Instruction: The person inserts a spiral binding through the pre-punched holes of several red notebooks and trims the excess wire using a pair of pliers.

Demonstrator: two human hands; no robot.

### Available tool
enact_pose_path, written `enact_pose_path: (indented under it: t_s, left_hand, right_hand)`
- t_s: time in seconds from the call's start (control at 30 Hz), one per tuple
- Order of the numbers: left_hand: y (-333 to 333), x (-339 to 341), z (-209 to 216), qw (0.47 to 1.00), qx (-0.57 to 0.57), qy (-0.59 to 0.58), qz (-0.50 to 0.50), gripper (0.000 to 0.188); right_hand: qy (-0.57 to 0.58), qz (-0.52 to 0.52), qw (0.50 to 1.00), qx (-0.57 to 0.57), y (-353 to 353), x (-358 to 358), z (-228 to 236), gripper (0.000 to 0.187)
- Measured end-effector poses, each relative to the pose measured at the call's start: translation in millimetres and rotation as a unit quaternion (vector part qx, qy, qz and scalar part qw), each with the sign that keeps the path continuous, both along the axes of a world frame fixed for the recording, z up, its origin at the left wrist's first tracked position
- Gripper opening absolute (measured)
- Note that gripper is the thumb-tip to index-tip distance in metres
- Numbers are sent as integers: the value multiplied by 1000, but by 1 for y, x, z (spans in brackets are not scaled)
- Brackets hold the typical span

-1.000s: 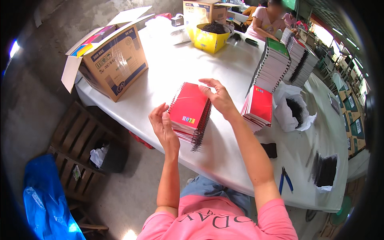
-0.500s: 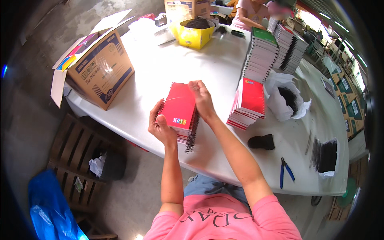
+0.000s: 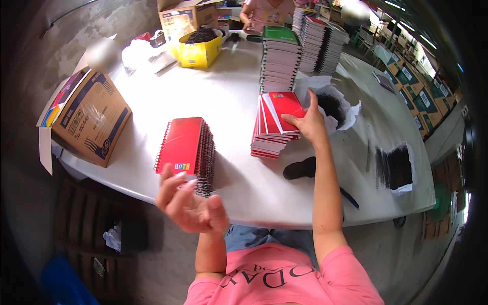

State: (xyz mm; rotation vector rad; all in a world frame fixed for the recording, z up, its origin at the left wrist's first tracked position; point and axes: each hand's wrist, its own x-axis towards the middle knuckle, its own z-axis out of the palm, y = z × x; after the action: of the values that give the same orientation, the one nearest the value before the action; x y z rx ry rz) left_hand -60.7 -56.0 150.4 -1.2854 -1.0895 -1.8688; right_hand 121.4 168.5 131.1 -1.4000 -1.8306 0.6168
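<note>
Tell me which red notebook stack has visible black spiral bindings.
The stack of red notebooks nearest the left hand; black coils line its right side. The red stack under the right hand shows none.

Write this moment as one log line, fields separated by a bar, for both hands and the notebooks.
left hand: open, empty, near bound red stack | right hand: on top notebook of unbound red pile | table: white

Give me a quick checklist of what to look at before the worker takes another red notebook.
1. Right hand on top red notebook of the unbound pile: ok.
2. Left hand free, holding nothing: ok.
3. Spiral-bound red stack lying flat on the white table: ok.
4. Pile under the right hand squared up: not ok, covers fan out.
5. Black object clear of the pile: ok.
6. Firmness of right grip: cannot tell.
</note>
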Motion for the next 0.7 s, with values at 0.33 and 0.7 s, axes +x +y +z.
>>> enact_pose_path:
  t_s: [0.33,0.7]
  left_hand:
    - [49,50,-7,959,-247,86,-106,47]
    - [34,96,-123,835,-506,212,-36,57]
  right_hand:
    - [335,184,924,1,-42,31,26,99]
    - [19,319,948,8,-126,106,-28,91]
